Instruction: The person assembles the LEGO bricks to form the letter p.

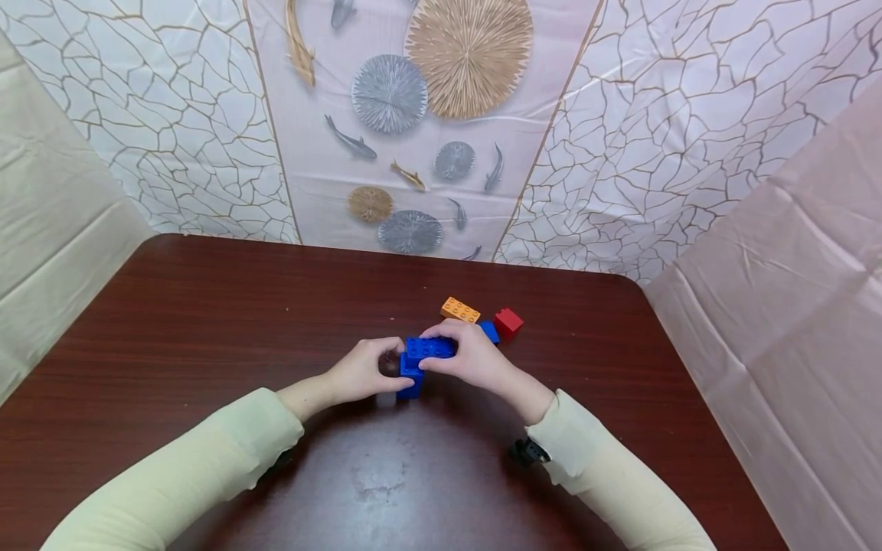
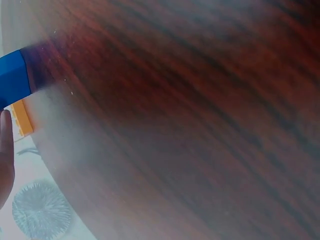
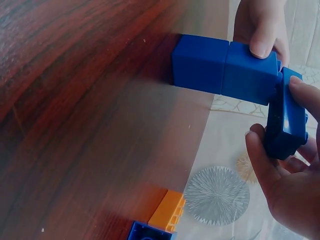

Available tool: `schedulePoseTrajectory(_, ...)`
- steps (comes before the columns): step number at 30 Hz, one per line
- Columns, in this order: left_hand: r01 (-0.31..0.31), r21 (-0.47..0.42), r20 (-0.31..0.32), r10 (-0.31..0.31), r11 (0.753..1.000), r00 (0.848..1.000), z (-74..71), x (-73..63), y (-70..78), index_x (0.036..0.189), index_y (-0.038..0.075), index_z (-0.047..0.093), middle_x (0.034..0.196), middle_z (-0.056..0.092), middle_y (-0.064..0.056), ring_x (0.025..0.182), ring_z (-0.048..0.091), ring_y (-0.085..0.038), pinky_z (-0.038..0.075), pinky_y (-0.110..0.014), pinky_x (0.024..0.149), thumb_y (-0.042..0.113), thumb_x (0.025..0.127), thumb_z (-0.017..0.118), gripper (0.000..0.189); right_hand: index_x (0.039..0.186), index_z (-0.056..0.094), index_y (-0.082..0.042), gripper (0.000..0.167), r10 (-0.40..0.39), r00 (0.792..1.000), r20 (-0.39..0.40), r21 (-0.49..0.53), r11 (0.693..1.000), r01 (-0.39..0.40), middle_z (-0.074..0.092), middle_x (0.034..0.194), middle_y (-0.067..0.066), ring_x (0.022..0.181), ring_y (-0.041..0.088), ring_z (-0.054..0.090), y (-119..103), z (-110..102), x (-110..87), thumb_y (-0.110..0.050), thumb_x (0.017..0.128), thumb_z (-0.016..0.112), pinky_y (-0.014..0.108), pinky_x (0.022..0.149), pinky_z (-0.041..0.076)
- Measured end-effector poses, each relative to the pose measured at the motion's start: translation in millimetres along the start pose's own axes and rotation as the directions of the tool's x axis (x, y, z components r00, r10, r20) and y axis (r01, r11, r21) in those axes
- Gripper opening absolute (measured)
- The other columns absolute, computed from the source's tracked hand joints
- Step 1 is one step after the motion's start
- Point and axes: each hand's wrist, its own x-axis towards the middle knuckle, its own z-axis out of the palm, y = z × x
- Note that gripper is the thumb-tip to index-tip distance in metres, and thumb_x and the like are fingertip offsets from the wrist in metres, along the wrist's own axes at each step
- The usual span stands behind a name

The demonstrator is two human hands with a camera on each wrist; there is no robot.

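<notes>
Two blue toy building bricks form an upright stack (image 3: 200, 65) on the table. My left hand (image 1: 361, 373) grips this stack near its top, the thumb on the near side. With fingers and thumb, my right hand (image 1: 475, 356) holds a longer blue brick (image 1: 430, 349) by its sides, studs up. In the right wrist view the long brick (image 3: 286, 115) sits right at the studs of the stack's upper brick, slightly tilted and reaching out to the right. Only a blue brick (image 2: 14, 77) and a finger (image 2: 6, 150) show at the left wrist view's edge.
Behind my right hand lie an orange brick (image 1: 459, 309), a red brick (image 1: 508, 323) and another blue brick (image 1: 490, 331), partly hidden by the hand. The right wrist view shows that blue brick's hollow side (image 3: 147, 232). Patterned cloth (image 1: 413, 153) hangs beyond the dark wooden table (image 1: 207, 306).
</notes>
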Motion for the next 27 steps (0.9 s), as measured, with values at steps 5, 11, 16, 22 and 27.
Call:
schedulePoseTrajectory(5, 0.008, -0.007, 0.005, -0.008, 1.000, 1.000, 1.0, 0.9, -0.5, 0.089, 0.011, 0.054, 0.090, 0.066, -0.002, 0.080, 0.061, -0.009, 0.052, -0.021, 0.073, 0.024, 0.079, 0.075, 0.026, 0.116, 0.063, -0.014, 0.041, -0.024, 1.000, 0.013, -0.008, 1.000, 0.024, 0.065, 0.112, 0.004, 0.100, 0.019, 0.058, 0.1, 1.4, -0.5, -0.031, 0.080, 0.074, 0.037, 0.087, 0.052)
schedulePoseTrajectory(11, -0.002, -0.005, 0.000, 0.002, 1.000, 1.000, 0.5, 1.0, -1.2, 0.089, 0.010, 0.055, 0.089, 0.068, -0.003, 0.080, 0.062, -0.009, 0.052, -0.022, 0.074, 0.024, 0.079, 0.075, 0.027, 0.115, 0.064, -0.012, 0.040, -0.063, 0.998, 0.022, -0.059, 0.996, 0.065, 0.064, 0.109, 0.005, 0.097, 0.019, 0.058, -4.1, 2.3, -1.6, -0.029, 0.080, 0.074, 0.034, 0.085, 0.053)
schedulePoseTrajectory(16, 0.003, -0.027, 0.010, -0.002, 1.000, 1.000, 0.4, 1.7, -0.9, 0.092, 0.011, 0.057, 0.091, 0.068, -0.004, 0.083, 0.065, -0.011, 0.055, -0.024, 0.076, 0.023, 0.079, 0.075, 0.026, 0.115, 0.064, -0.010, 0.040, -0.084, 0.996, 0.015, -0.103, 0.991, 0.086, 0.064, 0.110, 0.006, 0.099, 0.020, 0.060, -7.1, 3.9, -4.3, -0.027, 0.079, 0.074, 0.036, 0.086, 0.054)
schedulePoseTrajectory(22, 0.008, -0.074, 0.034, -0.006, 0.997, 0.999, 0.3, 2.0, -2.0, 0.091, 0.010, 0.054, 0.091, 0.067, -0.006, 0.082, 0.067, -0.012, 0.056, -0.023, 0.073, 0.021, 0.079, 0.074, 0.026, 0.114, 0.063, -0.010, 0.041, -0.130, 0.991, -0.005, -0.167, 0.978, 0.127, 0.064, 0.108, 0.005, 0.097, 0.018, 0.060, -7.5, 8.3, -6.7, -0.027, 0.079, 0.075, 0.035, 0.088, 0.053)
schedulePoseTrajectory(27, 0.009, -0.082, 0.029, -0.007, 0.997, 1.000, 0.7, 1.7, -1.8, 0.091, 0.010, 0.055, 0.092, 0.067, -0.007, 0.082, 0.067, -0.013, 0.056, -0.023, 0.073, 0.021, 0.079, 0.075, 0.026, 0.114, 0.062, -0.010, 0.041, -0.156, 0.988, -0.012, -0.169, 0.974, 0.151, 0.064, 0.107, 0.006, 0.096, 0.018, 0.060, -4.8, 10.3, -7.0, -0.027, 0.079, 0.075, 0.035, 0.087, 0.053)
